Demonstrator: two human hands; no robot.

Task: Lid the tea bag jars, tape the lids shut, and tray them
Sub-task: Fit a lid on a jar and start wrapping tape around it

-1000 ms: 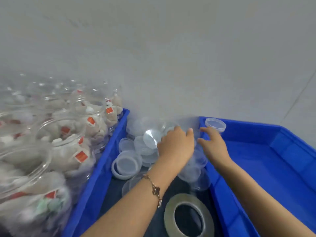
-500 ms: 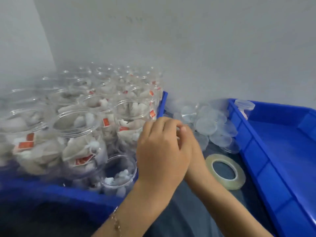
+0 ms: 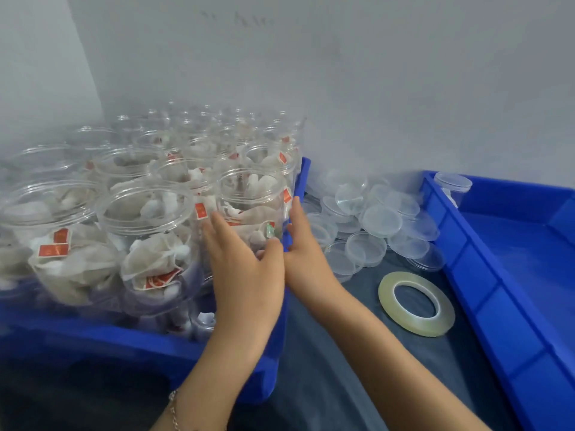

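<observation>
Several clear, unlidded jars of tea bags fill a blue crate (image 3: 130, 340) on the left. My left hand (image 3: 245, 269) and my right hand (image 3: 303, 247) reach with straight fingers to either side of the nearest right-hand jar (image 3: 252, 209) at the crate's right wall. The left fingers touch the jar's left side; the right fingers lie along the crate wall beside it. Neither hand holds anything. A heap of clear lids (image 3: 373, 222) lies between the crates. A roll of clear tape (image 3: 416, 303) lies flat in front of the lids.
A second blue tray (image 3: 510, 306) stands on the right with one lidded small jar (image 3: 452, 185) in its far left corner. Everything rests on a dark sheet (image 3: 326, 368). A grey wall closes the back.
My view swung left from the lid heap to the jar crate. Both hands left the lids, came together over the crate edge, then spread open around the nearest jar.
</observation>
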